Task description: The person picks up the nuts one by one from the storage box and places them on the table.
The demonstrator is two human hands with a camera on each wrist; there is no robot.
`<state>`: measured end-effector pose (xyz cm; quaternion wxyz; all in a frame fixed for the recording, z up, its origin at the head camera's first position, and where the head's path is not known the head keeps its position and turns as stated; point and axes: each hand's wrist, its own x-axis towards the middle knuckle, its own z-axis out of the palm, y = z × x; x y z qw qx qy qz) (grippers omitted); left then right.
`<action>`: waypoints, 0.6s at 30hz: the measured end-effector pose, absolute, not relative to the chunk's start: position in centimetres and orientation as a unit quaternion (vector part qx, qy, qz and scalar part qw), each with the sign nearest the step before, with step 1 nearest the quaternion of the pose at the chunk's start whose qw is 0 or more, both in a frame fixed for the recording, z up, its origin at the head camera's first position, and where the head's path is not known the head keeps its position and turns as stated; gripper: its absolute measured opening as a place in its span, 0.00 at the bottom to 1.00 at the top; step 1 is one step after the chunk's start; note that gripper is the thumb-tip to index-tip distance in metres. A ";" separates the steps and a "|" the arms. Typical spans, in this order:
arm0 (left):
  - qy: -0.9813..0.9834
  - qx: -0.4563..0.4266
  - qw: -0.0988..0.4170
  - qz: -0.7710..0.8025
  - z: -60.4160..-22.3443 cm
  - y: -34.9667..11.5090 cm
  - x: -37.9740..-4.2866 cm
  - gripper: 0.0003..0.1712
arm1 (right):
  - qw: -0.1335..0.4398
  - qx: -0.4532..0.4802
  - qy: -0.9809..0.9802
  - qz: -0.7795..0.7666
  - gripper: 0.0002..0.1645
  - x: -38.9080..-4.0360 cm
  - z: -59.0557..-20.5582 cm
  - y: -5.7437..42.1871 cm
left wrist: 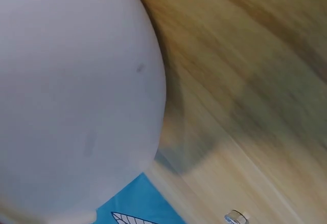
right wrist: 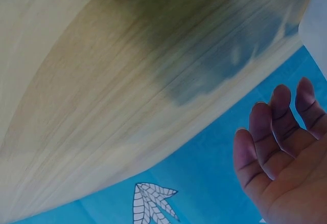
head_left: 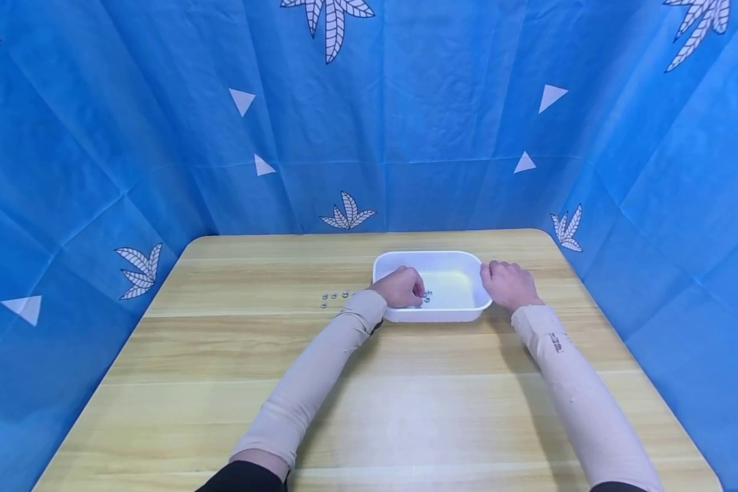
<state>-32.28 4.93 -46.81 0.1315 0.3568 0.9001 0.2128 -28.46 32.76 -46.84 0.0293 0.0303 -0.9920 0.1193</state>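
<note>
A white tray (head_left: 443, 316) sits toward the back of the table. My left hand (head_left: 401, 287) reaches over its left side, fingers curled down inside next to several small shiny pieces (head_left: 428, 295). Whether those fingers pinch a piece is hidden. At the tray's right end, my right hand (head_left: 509, 283) holds the rim. The right wrist view shows the loosely bent fingers (right wrist: 261, 124) of that hand outside the tray, with the thumb out of sight. The tray's outer wall (left wrist: 76, 81) fills much of the left wrist view.
Several more small shiny pieces (head_left: 334, 296) lie on the wooden table (head_left: 400, 403) left of the tray; one silvery piece (left wrist: 236, 217) shows in the left wrist view. A blue curtain (head_left: 443, 123) with leaf and triangle prints encloses the back and sides.
</note>
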 end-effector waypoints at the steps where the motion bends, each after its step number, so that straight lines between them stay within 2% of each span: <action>1: 0.900 0.357 0.131 0.210 -46.8 5.0 -32.3 0.07 | 0.030 0.030 -0.992 0.119 0.37 -28.5 -46.8 32.8; 18: 0.913 0.329 0.149 0.192 -47.2 6.0 -32.5 0.07 | 0.021 0.033 -0.992 0.118 0.39 -28.6 -46.9 32.8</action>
